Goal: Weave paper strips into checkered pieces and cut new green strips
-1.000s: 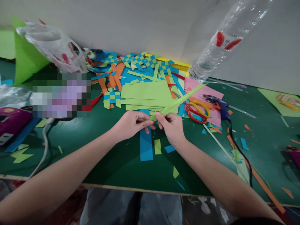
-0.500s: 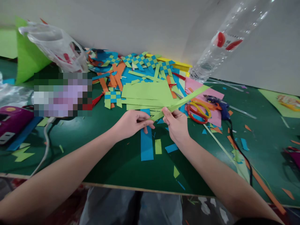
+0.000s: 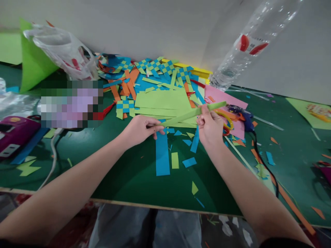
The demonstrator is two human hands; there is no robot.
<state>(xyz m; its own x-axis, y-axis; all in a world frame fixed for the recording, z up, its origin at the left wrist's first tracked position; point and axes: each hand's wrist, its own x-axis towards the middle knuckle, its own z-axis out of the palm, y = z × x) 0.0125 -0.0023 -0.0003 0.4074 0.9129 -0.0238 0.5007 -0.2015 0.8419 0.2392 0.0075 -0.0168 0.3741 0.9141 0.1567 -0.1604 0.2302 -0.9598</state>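
A long light-green paper strip (image 3: 183, 118) stretches between my two hands, above the table. My left hand (image 3: 141, 132) pinches its near end between thumb and fingers. Closer to its far end, my right hand (image 3: 211, 125) grips the strip, with a short piece sticking out past the fingers. Behind the strip lies a stack of light-green paper sheets (image 3: 162, 100). A wide blue paper strip (image 3: 162, 155) lies flat below my left hand, its upper end partly hidden. Scissors with yellow and red handles (image 3: 227, 119) lie partly covered behind my right hand.
Woven blue-and-green paper pieces (image 3: 168, 69) pile up at the back. A clear plastic bottle (image 3: 240, 51) leans at the wall. A blue glue gun (image 3: 247, 120) with a black cord lies right. A plastic bag (image 3: 64, 51) and a purple device (image 3: 20, 134) are left; paper scraps (image 3: 175, 160) lie about.
My right hand has slid right and away along the green strip, toward its far end. More of the strip now spans between my hands. My left hand has shifted slightly left.
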